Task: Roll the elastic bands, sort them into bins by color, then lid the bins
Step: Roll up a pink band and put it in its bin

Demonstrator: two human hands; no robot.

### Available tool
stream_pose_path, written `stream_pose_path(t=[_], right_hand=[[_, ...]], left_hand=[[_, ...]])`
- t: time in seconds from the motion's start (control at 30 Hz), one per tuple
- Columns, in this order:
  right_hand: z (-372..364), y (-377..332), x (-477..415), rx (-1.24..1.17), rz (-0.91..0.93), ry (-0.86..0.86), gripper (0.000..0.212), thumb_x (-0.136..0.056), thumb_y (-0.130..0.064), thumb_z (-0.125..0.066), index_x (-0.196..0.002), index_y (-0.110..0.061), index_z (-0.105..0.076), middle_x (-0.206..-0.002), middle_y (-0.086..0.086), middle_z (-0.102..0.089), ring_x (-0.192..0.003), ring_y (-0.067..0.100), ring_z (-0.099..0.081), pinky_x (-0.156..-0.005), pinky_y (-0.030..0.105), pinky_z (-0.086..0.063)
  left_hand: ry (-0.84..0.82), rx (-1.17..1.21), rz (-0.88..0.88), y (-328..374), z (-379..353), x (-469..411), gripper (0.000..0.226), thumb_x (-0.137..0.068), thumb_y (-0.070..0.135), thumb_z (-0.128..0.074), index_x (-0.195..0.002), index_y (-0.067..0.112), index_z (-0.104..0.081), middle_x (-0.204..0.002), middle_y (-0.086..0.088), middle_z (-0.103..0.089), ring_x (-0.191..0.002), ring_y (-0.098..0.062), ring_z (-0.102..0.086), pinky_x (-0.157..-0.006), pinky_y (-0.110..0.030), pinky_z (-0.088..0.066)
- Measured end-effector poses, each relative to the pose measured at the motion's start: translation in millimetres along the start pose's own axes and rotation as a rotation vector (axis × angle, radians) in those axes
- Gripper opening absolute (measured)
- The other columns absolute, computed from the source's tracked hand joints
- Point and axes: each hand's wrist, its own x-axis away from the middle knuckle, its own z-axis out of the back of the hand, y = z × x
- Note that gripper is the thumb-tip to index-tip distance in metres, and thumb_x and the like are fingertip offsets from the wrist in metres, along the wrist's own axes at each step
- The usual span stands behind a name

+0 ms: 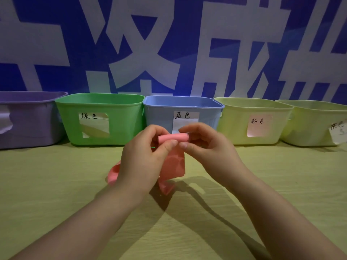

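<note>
A pink elastic band [173,164] is held above the table in front of the blue bin [159,117]. Its top end is wound into a small tight roll between my fingers, and the loose tail hangs down to the table and curls out to the left. My left hand [144,158] pinches the roll's left end. My right hand [204,147] pinches its right end. Several open bins stand in a row behind: purple [28,126], green [116,113], blue, and two pale yellow ones [236,124] [309,126], each with a paper label.
The bins line the back of a yellow-green table [56,184] against a blue wall with large white characters. No lids are in view. Shadows of my forearms fall across the table's middle.
</note>
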Motion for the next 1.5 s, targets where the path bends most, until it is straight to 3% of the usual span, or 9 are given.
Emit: stream_pose_path(t=[0.13, 0.3, 0.53, 0.63, 0.8, 1.0, 1.2, 1.3, 1.5], right_hand=[[-0.9, -0.5, -0.5, -0.068, -0.057, 0.014, 0.017, -0.083, -0.013, -0.067, -0.080, -0.030, -0.066, -0.079, -0.006, -0.070, -0.078, 0.005, -0.065, -0.080, 0.027, -0.053], [-3.9, 0.6, 0.4, 0.010, -0.079, -0.031, 0.021, -0.090, -0.027, -0.056, -0.072, -0.025, -0.066, -0.060, -0.011, -0.058, -0.061, 0.001, -0.052, -0.071, 0.028, -0.045], [-3.3, -4.3, 2.8, -0.042, -0.157, -0.132, 0.038, -0.097, -0.027, -0.043, -0.078, -0.001, -0.063, -0.063, -0.005, -0.055, -0.062, 0.004, -0.050, -0.067, 0.019, -0.043], [-5.0, -5.0, 3.9, -0.038, -0.157, -0.155, 0.036, -0.097, -0.028, -0.041, -0.080, -0.005, -0.064, -0.068, -0.005, -0.057, -0.067, 0.004, -0.052, -0.070, 0.022, -0.045], [-7.5, -6.5, 4.7, -0.061, -0.159, -0.145, 0.026, -0.094, -0.027, -0.046, -0.076, -0.024, -0.065, -0.067, -0.011, -0.059, -0.070, 0.004, -0.054, -0.074, 0.026, -0.047], [-6.5, -2.0, 2.1, -0.135, -0.178, -0.056, 0.018, -0.091, -0.020, -0.055, -0.083, -0.016, -0.070, -0.067, -0.001, -0.060, -0.067, 0.009, -0.053, -0.070, 0.025, -0.046], [-8.0, -2.8, 2.9, -0.168, -0.178, -0.053, 0.032, -0.093, -0.019, -0.051, -0.062, -0.018, -0.062, -0.051, -0.009, -0.050, -0.052, 0.004, -0.045, -0.057, 0.016, -0.039], [-9.3, -2.4, 3.2, -0.168, -0.190, -0.063, 0.038, -0.095, -0.024, -0.048, -0.058, -0.015, -0.054, -0.050, -0.008, -0.047, -0.054, 0.008, -0.043, -0.061, 0.023, -0.038], [-6.8, -4.6, 4.0, -0.074, -0.175, -0.096, 0.040, -0.093, -0.038, -0.044, -0.062, -0.017, -0.057, -0.056, -0.009, -0.050, -0.058, 0.005, -0.046, -0.066, 0.025, -0.040]], left_hand=[[-0.015, 0.073, 0.033, 0.2, 0.4, 1.2, 0.012, -0.078, 0.026, -0.068, -0.087, 0.029, -0.060, -0.077, 0.008, -0.065, -0.076, -0.012, -0.062, -0.067, -0.038, -0.052], [-0.012, -0.006, -0.019, 0.1, 0.6, 0.9, 0.013, -0.076, 0.034, -0.068, -0.081, 0.028, -0.057, -0.076, 0.013, -0.062, -0.071, -0.002, -0.055, -0.057, -0.017, -0.040], [-0.062, -0.001, -0.047, 3.0, 0.6, 4.2, 0.030, -0.071, 0.054, -0.045, -0.078, 0.025, -0.048, -0.071, 0.009, -0.059, -0.071, 0.000, -0.054, -0.056, -0.013, -0.038], [-0.096, -0.007, -0.028, 4.6, -0.5, 4.9, 0.022, -0.077, 0.050, -0.042, -0.079, 0.028, -0.042, -0.070, 0.011, -0.056, -0.068, 0.010, -0.052, -0.056, -0.007, -0.037], [-0.097, 0.011, 0.001, 1.4, 0.1, 2.6, 0.025, -0.075, 0.051, -0.045, -0.082, 0.026, -0.042, -0.069, 0.010, -0.056, -0.062, 0.007, -0.051, -0.051, -0.010, -0.037], [-0.159, 0.079, 0.044, 4.1, -2.4, 4.0, 0.020, -0.080, 0.037, -0.060, -0.089, 0.028, -0.044, -0.076, 0.010, -0.058, -0.064, 0.009, -0.052, -0.053, -0.008, -0.039], [-0.129, 0.082, 0.065, 3.6, -0.9, 2.6, 0.024, -0.076, 0.028, -0.071, -0.083, 0.029, -0.047, -0.074, 0.012, -0.060, -0.064, 0.008, -0.053, -0.054, -0.008, -0.039], [-0.104, 0.076, 0.079, 2.3, -1.0, 3.7, 0.027, -0.069, 0.033, -0.075, -0.076, 0.028, -0.049, -0.069, 0.009, -0.060, -0.061, 0.000, -0.053, -0.053, -0.020, -0.043], [-0.113, 0.156, 0.048, 4.0, -0.1, 4.4, 0.028, -0.068, 0.027, -0.076, -0.063, 0.020, -0.050, -0.059, 0.005, -0.057, -0.054, 0.000, -0.046, -0.048, -0.015, -0.036]])
